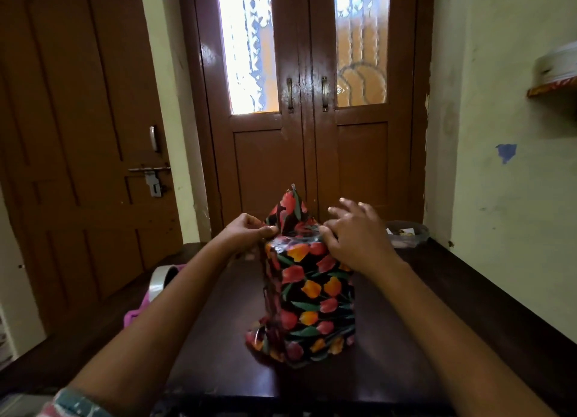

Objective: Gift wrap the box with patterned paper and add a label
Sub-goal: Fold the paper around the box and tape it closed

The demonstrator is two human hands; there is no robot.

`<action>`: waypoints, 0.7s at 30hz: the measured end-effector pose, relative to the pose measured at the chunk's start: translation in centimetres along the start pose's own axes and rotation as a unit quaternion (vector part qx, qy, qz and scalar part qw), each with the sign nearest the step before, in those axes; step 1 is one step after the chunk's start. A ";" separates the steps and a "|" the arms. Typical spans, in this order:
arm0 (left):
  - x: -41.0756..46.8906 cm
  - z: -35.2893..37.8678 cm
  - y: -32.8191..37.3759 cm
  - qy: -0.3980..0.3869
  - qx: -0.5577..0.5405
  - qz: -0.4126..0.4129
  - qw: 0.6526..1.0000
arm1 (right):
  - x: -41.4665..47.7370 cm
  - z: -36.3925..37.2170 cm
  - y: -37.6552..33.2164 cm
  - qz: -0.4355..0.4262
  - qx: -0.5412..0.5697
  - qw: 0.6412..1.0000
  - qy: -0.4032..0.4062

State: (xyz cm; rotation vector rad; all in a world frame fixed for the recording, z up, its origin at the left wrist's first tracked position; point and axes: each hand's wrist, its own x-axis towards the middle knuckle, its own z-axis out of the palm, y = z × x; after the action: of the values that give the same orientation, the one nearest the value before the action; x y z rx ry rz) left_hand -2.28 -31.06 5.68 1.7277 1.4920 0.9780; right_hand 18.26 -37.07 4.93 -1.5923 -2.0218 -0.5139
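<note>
A tall box [309,298] wrapped in black paper with red and orange tulips stands upright in the middle of the dark table [437,338]. At its top a triangular paper flap [290,212] points upward. My left hand [249,231] pinches the paper at the top left corner of the box. My right hand [352,232] presses thumb and palm on the top right edge, its other fingers spread and raised. Loose paper bunches at the box's bottom left.
A roll of clear tape [160,284] lies at the table's left on something pink [132,318]. A round container [406,234] sits at the far right of the table. Brown double doors stand right behind the table; a wall is on the right.
</note>
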 end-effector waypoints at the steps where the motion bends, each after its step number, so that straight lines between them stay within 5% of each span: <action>1: -0.4 -0.1 0.0 0.007 0.001 0.001 1.000 | -0.3 -0.3 -0.6 0.011 0.011 0.999 0.041; 4: -1.5 -0.4 -0.4 0.001 0.044 0.020 0.999 | -2.1 -1.3 -3.9 0.030 0.114 0.993 0.003; 6: -2.3 -0.7 -0.8 0.000 0.078 0.045 0.996 | -3.1 -1.1 -5.8 0.007 0.066 0.995 -0.073; 11: -5.4 -2.0 -1.2 -0.087 -0.080 0.061 0.991 | -2.4 -1.3 -4.8 -0.016 -0.025 0.994 -0.104; 15: -6.4 -2.3 -1.6 -0.177 -0.068 0.114 0.975 | -1.1 -1.9 -0.3 -0.015 0.079 0.978 -0.193; 19: -4.2 -1.4 -1.9 0.011 -0.065 0.157 0.985 | -1.2 -1.7 1.7 0.001 0.184 0.981 -0.062; 21: -3.0 -1.2 -1.7 0.023 -0.066 0.174 0.982 | -1.7 -1.7 0.6 0.020 0.257 0.964 -0.064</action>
State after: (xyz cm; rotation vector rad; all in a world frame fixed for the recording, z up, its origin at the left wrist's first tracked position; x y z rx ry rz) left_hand -4.41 -33.81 4.54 1.9171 1.1425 1.2714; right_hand 19.45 -39.19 5.25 -1.3616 -1.9954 0.1343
